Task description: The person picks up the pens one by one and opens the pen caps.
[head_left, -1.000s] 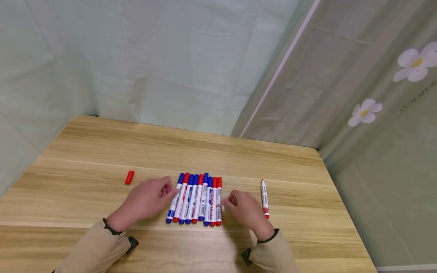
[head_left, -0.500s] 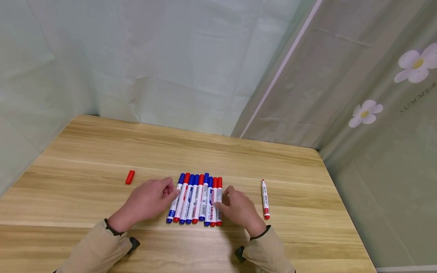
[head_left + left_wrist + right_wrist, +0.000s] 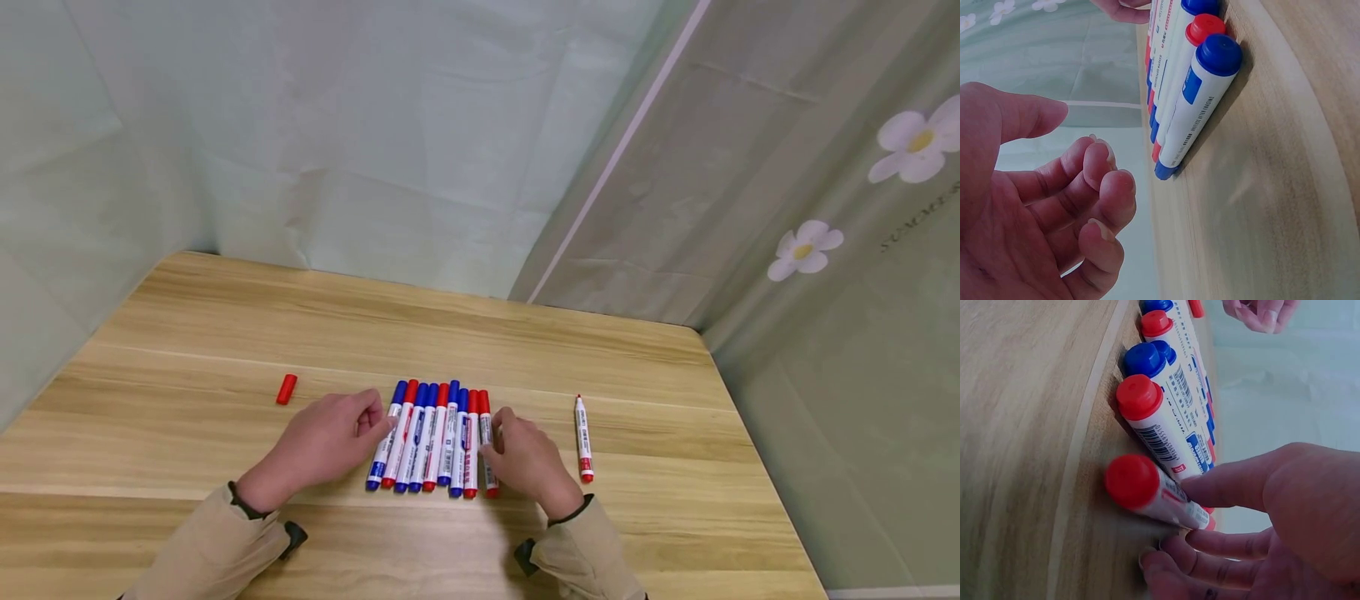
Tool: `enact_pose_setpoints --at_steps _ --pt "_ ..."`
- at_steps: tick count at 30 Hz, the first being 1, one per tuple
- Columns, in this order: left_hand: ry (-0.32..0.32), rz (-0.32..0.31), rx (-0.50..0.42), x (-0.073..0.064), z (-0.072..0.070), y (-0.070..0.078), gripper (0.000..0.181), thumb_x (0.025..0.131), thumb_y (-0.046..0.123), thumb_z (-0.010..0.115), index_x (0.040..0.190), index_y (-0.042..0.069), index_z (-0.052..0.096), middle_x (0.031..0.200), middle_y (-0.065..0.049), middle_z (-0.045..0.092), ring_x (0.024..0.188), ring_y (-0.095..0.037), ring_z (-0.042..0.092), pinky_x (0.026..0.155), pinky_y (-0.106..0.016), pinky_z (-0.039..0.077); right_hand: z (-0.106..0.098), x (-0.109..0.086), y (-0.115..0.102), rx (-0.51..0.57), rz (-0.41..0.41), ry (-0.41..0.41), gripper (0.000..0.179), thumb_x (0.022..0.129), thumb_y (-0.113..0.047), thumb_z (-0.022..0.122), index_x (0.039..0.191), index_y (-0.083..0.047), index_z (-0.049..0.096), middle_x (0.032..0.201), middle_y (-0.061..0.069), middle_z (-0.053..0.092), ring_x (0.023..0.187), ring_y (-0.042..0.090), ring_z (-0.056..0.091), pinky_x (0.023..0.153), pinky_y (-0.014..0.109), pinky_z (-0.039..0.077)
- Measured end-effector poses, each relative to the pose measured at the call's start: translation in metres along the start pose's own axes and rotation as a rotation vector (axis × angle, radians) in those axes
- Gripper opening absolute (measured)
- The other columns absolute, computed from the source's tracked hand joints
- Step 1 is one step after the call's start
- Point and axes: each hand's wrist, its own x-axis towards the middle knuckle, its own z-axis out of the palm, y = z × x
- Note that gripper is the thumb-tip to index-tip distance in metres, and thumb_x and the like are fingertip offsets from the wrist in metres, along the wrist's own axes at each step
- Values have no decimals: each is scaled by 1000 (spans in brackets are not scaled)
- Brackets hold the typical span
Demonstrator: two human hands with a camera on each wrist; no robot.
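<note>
Several capped blue and red whiteboard markers (image 3: pixel 420 450) lie side by side in a row on the wooden table. At the row's right end, my right hand (image 3: pixel 528 462) pinches the last red-capped marker (image 3: pixel 1169 503) between thumb and fingers. A narrow gap separates this marker from the red one beside it in the right wrist view. My left hand (image 3: pixel 326 442) hovers by the row's left end, near a blue marker (image 3: pixel 1204 106). Its fingers are loosely curled and hold nothing in the left wrist view.
An uncapped red marker (image 3: pixel 583 437) lies to the right of the row, its tip pointing away. A loose red cap (image 3: pixel 287 389) lies on the left. A pale curtain (image 3: pixel 390 150) hangs behind the table (image 3: pixel 450 550).
My right hand has come left onto the row's last red marker and now pinches it. That marker has shifted slightly right, away from its neighbour. The left hand has stayed in place.
</note>
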Motion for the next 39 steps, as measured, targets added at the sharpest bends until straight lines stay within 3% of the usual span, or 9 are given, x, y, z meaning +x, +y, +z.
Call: enact_pose_setpoints --at_steps 15,22,39 --pt "0 19 -1 0 -2 0 23 92 36 63 79 19 56 60 4 46 52 -12 41 50 -23 26 2 4 -1 18 2 45 37 90 -26 69 116 -7 50 72 3 54 54 14 52 48 27 41" --pt "-12 10 -9 0 -4 2 22 92 36 64 81 19 57 60 4 46 53 -13 42 50 -24 28 4 8 1 -2 8 77 28 89 -24 70 102 -6 53 73 4 53 53 14 51 46 25 39" --pt "-12 -9 -22 -2 -6 3 21 92 35 64 81 19 57 61 4 47 52 -13 43 49 -23 28 -2 6 3 119 78 61 18 89 -17 66 94 -4 55 74 6 55 56 16 53 47 26 42"
